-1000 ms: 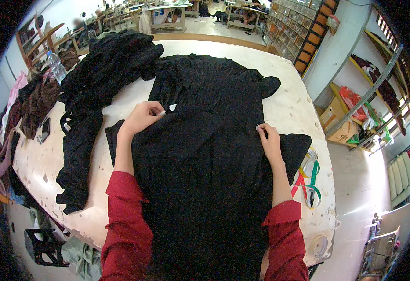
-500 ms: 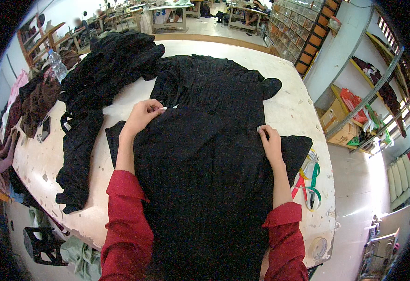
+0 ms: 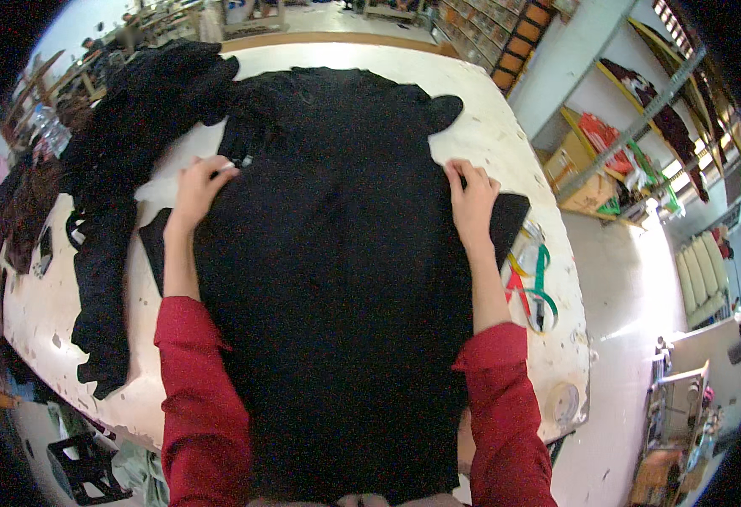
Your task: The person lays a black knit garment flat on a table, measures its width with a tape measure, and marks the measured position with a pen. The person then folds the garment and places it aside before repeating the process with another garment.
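A black knitted garment (image 3: 336, 296) lies spread over the pale worktable (image 3: 566, 355), its upper part bunched toward the back. My left hand (image 3: 205, 186) pinches the upper left of its front layer beside a small white tab (image 3: 247, 160). Opposite it, my right hand (image 3: 469, 190) grips that layer's upper right edge between curled fingers. A separate heap of black clothing (image 3: 146, 101) stretches along the left side of the table. Coloured tape measures (image 3: 539, 283) lie by the garment's right side.
Brown clothing (image 3: 28, 203), a plastic bottle (image 3: 49, 131) and a dark phone-like object (image 3: 46, 245) sit at the left. A tape roll (image 3: 563, 404) is near the right edge. Shelving (image 3: 620, 144) stands at right, a black stool (image 3: 83, 465) lower left, workbenches (image 3: 243, 17) behind.
My hands have moved farther apart, still on the garment, drawing its front layer wider. The whole view has shifted, so the table appears higher and more to the left.
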Demonstrator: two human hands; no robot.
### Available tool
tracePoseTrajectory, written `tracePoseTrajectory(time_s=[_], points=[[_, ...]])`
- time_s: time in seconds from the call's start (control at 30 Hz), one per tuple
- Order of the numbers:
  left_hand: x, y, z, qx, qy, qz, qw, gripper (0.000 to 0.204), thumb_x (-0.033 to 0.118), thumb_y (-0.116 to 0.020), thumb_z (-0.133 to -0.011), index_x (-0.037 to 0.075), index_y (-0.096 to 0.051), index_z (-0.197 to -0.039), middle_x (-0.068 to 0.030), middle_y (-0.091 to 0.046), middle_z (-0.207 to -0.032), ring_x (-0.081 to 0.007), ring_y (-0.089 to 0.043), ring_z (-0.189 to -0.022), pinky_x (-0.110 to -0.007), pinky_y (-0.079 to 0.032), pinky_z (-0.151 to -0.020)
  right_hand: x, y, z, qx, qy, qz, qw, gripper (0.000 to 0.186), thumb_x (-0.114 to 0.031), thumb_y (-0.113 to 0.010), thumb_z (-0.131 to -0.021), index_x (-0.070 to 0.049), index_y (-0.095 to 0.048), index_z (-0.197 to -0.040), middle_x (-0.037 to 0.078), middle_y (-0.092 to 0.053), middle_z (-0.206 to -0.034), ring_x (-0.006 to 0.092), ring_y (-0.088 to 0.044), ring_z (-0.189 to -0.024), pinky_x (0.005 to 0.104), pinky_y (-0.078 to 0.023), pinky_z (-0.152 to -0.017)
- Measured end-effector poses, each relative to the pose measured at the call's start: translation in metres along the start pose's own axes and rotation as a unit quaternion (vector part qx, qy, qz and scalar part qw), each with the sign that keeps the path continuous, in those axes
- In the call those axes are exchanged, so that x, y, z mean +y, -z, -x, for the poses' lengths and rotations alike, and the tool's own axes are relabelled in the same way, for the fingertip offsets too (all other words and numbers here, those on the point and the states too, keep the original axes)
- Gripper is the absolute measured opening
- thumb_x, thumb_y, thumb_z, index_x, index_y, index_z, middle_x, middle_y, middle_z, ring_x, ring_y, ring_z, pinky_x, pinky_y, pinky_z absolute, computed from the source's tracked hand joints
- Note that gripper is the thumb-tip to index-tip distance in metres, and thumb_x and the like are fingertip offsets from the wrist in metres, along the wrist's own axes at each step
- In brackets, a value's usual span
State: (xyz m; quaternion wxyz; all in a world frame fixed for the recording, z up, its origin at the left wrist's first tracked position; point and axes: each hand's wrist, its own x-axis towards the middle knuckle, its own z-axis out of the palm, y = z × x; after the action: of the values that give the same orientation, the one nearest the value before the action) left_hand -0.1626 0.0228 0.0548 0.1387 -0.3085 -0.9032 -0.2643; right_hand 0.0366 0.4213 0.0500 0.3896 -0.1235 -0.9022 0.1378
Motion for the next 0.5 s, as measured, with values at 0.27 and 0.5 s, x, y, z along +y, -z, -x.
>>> tracePoseTrajectory(time_s=[0.27,0.5], points=[[-0.060,0.006,0.026,-0.006,0.117,-0.006,0.993,0.053,0.041,-0.048,-0.099,0.003,-0.046,-0.137,-0.0218,-0.057,-0.129,-0.0346,-0.052,-0.123,-0.043,-0.037,-0.106,0.014,0.079,0.001,-0.178,-0.087,-0.125,0.972,0.043,-0.041,-0.053,-0.096,-0.008,-0.061,-0.122,0.014,-0.069,-0.092,0.0267,-0.066,-0.088,0.0328,-0.049,-0.079],[-0.033,0.102,0.217,-0.063,0.230,-0.103,0.966,0.039,0.032,-0.051,-0.100,-0.006,-0.058,-0.101,-0.0238,-0.059,-0.078,-0.0337,-0.062,-0.072,-0.041,-0.049,-0.067,0.013,0.175,0.123,-0.416,-0.222,-0.127,0.872,0.043,-0.032,-0.049,-0.098,0.004,-0.069,-0.088,0.012,-0.069,-0.071,0.0187,-0.067,-0.067,0.0317,-0.053,-0.068]])
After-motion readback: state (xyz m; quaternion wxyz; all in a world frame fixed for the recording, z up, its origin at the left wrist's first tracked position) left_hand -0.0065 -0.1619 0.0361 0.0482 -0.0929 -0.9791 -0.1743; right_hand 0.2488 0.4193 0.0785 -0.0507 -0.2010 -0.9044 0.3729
